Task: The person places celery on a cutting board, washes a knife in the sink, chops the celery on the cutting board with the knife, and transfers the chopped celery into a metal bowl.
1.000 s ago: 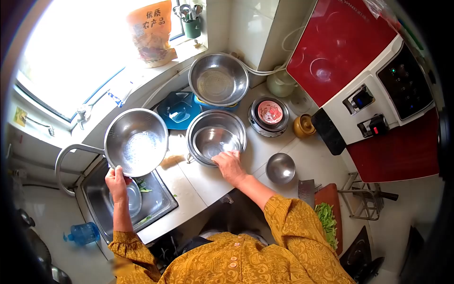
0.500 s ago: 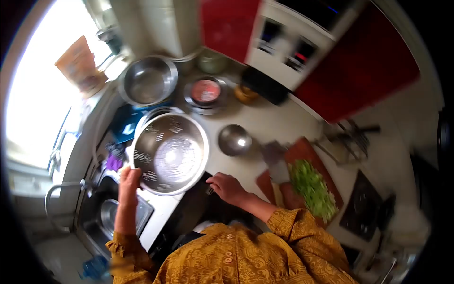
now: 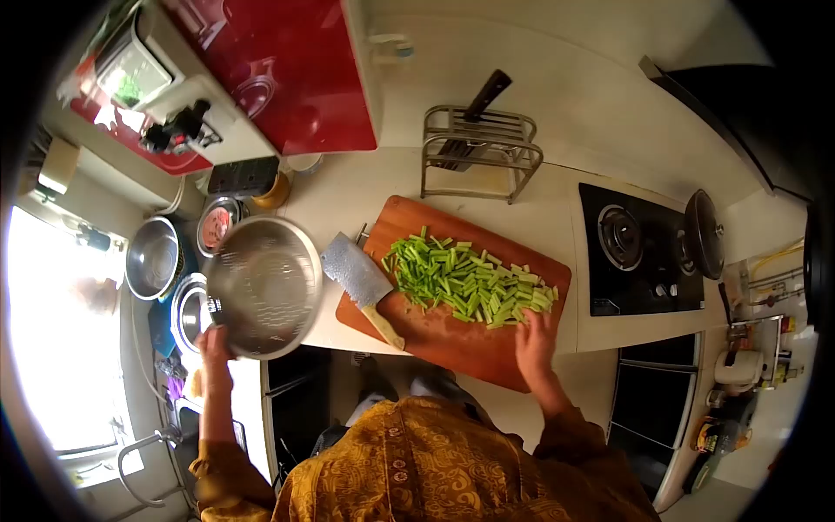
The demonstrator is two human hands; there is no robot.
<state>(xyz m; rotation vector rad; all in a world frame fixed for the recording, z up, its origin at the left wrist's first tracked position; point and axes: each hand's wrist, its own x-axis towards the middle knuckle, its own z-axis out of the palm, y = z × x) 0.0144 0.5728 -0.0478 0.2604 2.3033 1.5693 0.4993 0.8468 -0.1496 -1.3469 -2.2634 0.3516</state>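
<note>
The chopped green stalks, probably celery, lie heaped on the brown cutting board, spread from its middle toward its right end. As a judgement, the cutting looks done: the pieces are short and fairly even, no long stalk shows among them, and the cleaver lies unheld across the board's left edge, its pale handle toward the person. What is not yet done, as far as the view shows, is any shifting of the heap off the board.

The left hand is closed on the near left rim of a perforated steel colander, gripping it between thumb and fingers. The colander is held up beside the board's left end, its hollow facing the camera.

The right hand is at the heap's near right edge, fingers reaching forward and slightly bent; whether they pinch some pieces or merely touch them cannot be told from here.

On the tabletop behind the board stands a metal knife rack.
</note>
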